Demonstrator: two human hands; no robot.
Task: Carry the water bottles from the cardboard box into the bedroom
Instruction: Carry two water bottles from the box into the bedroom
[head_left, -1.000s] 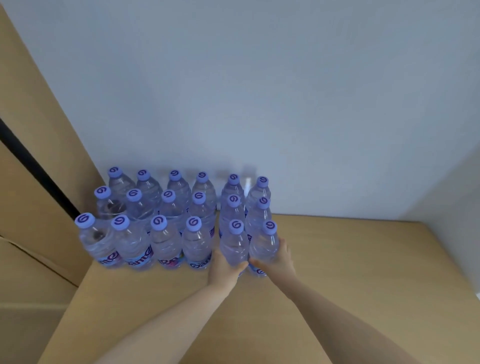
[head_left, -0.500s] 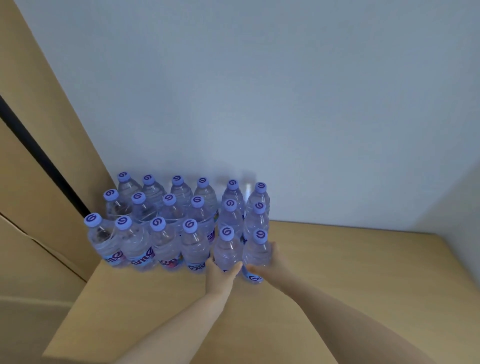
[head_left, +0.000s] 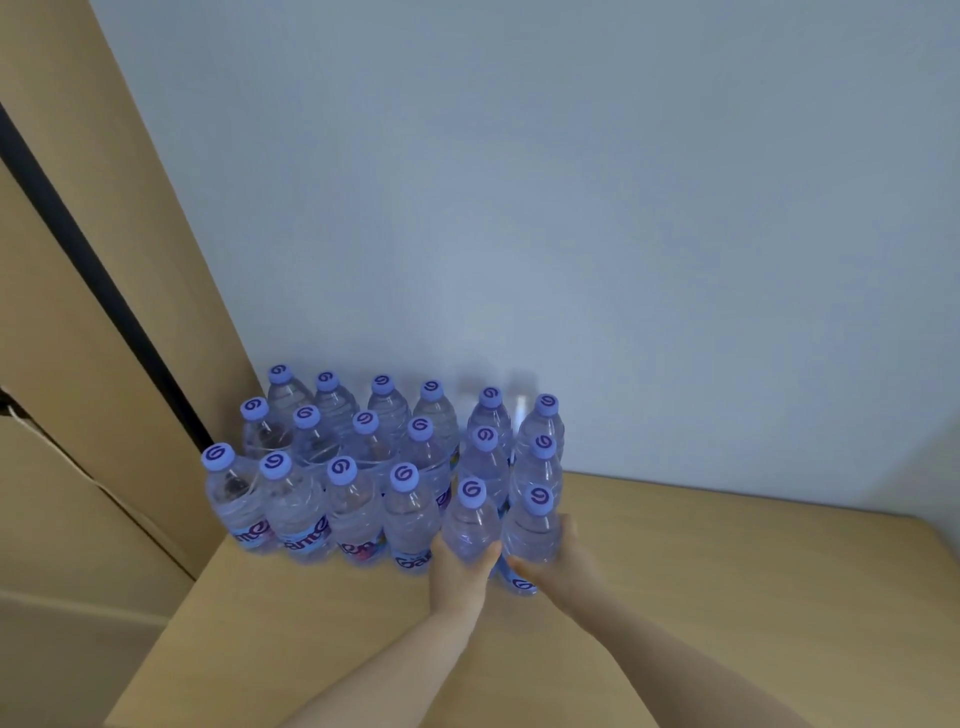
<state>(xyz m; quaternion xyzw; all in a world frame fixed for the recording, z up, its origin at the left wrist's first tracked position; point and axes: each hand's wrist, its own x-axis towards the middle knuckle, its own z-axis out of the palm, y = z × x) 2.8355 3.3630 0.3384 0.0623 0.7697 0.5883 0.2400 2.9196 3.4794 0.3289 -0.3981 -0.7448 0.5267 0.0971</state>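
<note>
Several clear water bottles with purple caps stand in rows on a light wooden surface (head_left: 701, 571) against the wall. My left hand (head_left: 460, 571) grips the lower body of the front bottle (head_left: 470, 519) in the second column from the right. My right hand (head_left: 558, 564) grips the front bottle (head_left: 535, 525) of the rightmost column. Both bottles stand upright, side by side, at the front right of the group (head_left: 358, 467). The cardboard box is not visible.
A pale blue-grey wall (head_left: 519, 208) rises directly behind the bottles. A tall wooden panel (head_left: 104, 312) with a dark gap closes off the left side. The wooden surface extends bare to the right and toward me.
The view has shifted, so the bottles sit further right and lower in frame. Both hands keep their grip on the same two front bottles, which stay in place.
</note>
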